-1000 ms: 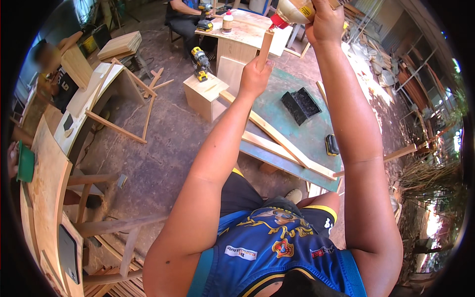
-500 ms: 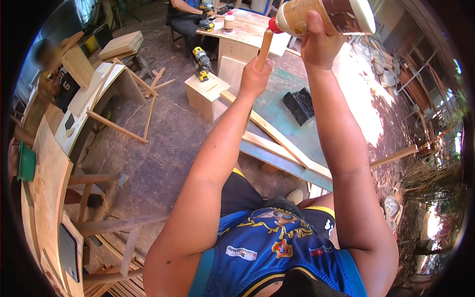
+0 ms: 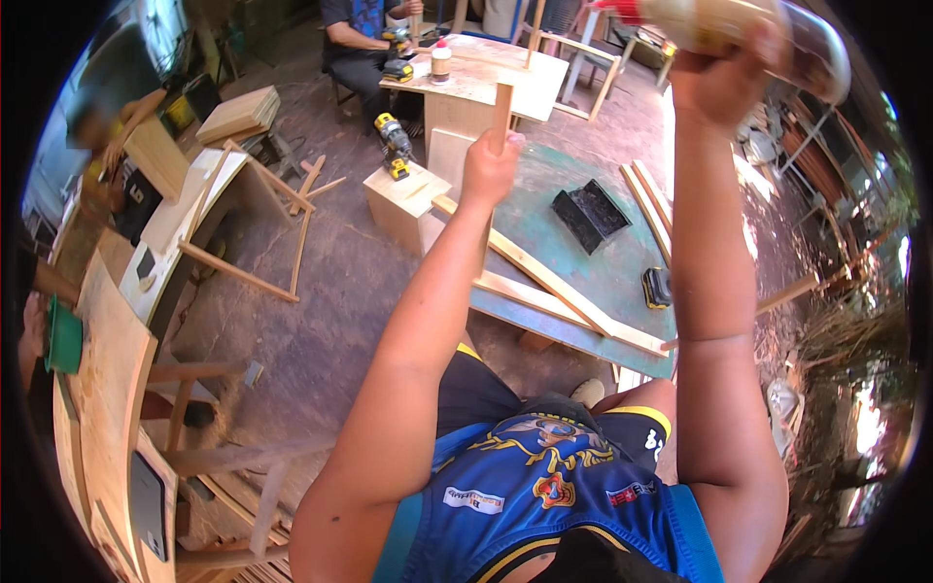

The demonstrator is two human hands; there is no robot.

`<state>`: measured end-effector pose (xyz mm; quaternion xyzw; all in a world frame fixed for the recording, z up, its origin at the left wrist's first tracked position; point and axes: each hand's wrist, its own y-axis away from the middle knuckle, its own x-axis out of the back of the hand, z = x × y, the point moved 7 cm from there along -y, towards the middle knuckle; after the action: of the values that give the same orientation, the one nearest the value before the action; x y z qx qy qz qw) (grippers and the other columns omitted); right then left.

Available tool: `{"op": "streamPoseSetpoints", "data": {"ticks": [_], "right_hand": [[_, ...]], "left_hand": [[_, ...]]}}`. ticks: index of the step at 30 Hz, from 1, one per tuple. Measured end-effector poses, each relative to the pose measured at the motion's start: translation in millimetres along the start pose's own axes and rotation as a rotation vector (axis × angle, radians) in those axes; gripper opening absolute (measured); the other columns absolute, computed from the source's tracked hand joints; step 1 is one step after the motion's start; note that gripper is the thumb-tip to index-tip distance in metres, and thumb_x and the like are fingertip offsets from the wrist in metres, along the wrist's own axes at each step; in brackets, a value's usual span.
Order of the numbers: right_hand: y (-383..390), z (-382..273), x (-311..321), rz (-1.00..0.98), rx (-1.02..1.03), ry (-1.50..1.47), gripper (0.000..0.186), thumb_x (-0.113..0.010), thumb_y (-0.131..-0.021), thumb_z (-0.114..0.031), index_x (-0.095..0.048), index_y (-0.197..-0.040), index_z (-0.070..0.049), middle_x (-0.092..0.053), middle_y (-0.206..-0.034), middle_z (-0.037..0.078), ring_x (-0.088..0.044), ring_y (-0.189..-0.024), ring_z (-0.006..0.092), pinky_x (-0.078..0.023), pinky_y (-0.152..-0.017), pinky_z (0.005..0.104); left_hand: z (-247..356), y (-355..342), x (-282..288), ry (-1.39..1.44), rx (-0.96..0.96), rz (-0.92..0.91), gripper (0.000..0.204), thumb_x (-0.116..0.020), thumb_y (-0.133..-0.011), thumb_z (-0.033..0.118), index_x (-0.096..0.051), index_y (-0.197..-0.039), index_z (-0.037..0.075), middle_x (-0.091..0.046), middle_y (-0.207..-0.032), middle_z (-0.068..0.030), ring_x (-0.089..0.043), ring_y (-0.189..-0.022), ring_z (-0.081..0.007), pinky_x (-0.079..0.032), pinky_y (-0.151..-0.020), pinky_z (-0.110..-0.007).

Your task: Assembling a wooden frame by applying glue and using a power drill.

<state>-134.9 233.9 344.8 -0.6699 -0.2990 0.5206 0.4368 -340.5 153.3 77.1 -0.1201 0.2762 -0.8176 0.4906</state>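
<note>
My left hand [image 3: 489, 167] is closed around a narrow wooden strip [image 3: 502, 109], which stands upright with its end above my fist. At the upper right my right hand [image 3: 724, 85] grips a glue bottle [image 3: 714, 24] with a red cap, pale body and brown label. The bottle lies nearly sideways, its cap pointing left and apart from the strip; motion blurs it and the hand. Below my hands is a green worktable [image 3: 544, 180] holding wooden strips [image 3: 539, 270], a black open tray [image 3: 591, 216] and a black battery pack [image 3: 657, 288].
A yellow-black drill [image 3: 394, 144] rests on a wooden box [image 3: 408, 189]. Beyond, a person [image 3: 364, 44] sits beside a table [image 3: 476, 68] with another glue bottle [image 3: 440, 63]. At left are another person [image 3: 117, 160], a curved bench [image 3: 107, 360] and a wooden frame [image 3: 238, 270].
My right hand has swung right with the glue bottle, taking its cap away from the strip's end. My left hand has shifted slightly left and down, still holding the strip.
</note>
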Motion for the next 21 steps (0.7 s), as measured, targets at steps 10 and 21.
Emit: {"op": "streamPoseSetpoints", "data": {"ticks": [10,21], "right_hand": [[-45,-266,187,0.151,0.303,0.64,0.048,-0.069,-0.079,-0.031,-0.052,-0.116,-0.006,-0.059,-0.107,0.005,-0.058,-0.102,0.0232,-0.046,-0.096,0.0412],[-18,-346,310,0.281,0.242,0.713,0.034,-0.066,-0.084,-0.011,-0.054,-0.116,-0.008,-0.062,-0.107,0.005,-0.061,-0.1,0.0194,-0.05,-0.092,0.0363]], "left_hand": [[-34,-10,7,0.125,0.107,-0.059,0.012,-0.055,-0.093,0.017,-0.061,-0.09,0.006,-0.039,-0.056,0.0081,-0.035,-0.043,-0.0014,-0.028,-0.037,-0.02],[-12,-9,-11,0.149,0.182,-0.071,0.015,-0.053,-0.093,0.019,-0.056,-0.093,0.004,-0.036,-0.057,0.0041,-0.032,-0.044,-0.0034,-0.029,-0.039,-0.021]]}}
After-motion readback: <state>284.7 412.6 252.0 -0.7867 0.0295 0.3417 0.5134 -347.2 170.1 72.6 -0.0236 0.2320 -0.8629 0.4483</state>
